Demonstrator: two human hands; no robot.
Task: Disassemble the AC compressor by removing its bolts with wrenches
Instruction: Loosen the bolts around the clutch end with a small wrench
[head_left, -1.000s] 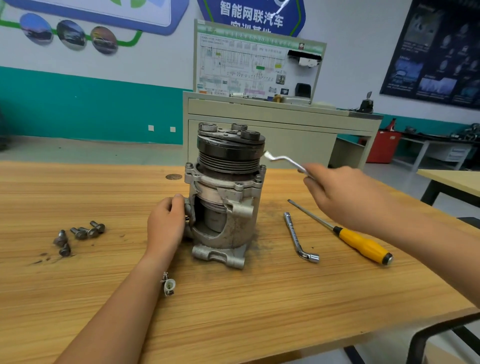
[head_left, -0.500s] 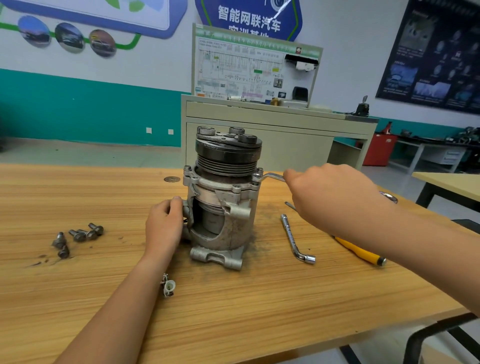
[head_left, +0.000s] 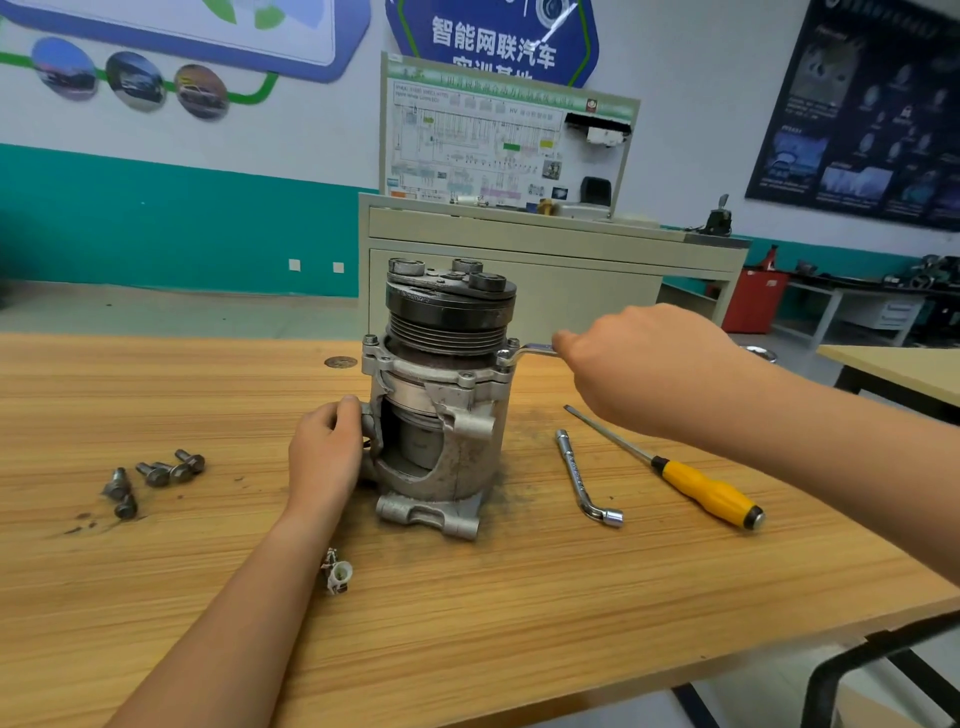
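AC compressor (head_left: 441, 405): stands upright, pulley end up, near the middle of the wooden table (head_left: 467, 649), on a patch of dark grit. Wrench (head_left: 532, 349): only its ring end and a short bit of shank show, the ring seated on the flange bolt (head_left: 503, 356) at the compressor's upper right; the rest is hidden inside the right hand (head_left: 639, 364), whose fingers are clenched round the handle. Left hand (head_left: 324, 452): grips the compressor's left side low down, thumb on the housing, fingertips out of sight behind it. The compressor's rear flange bolts are hidden by the pulley. Left of the compressor, well apart: loose bolts (head_left: 156, 475), count unclear. Right of it: L-shaped socket wrench (head_left: 584, 478), then yellow-handled screwdriver (head_left: 696, 486), both lying flat. In front of it, beside the left forearm: small white connector (head_left: 337, 571), detail blurred. Behind it: wiring-diagram board (head_left: 509, 140) on a cabinet, print illegible.
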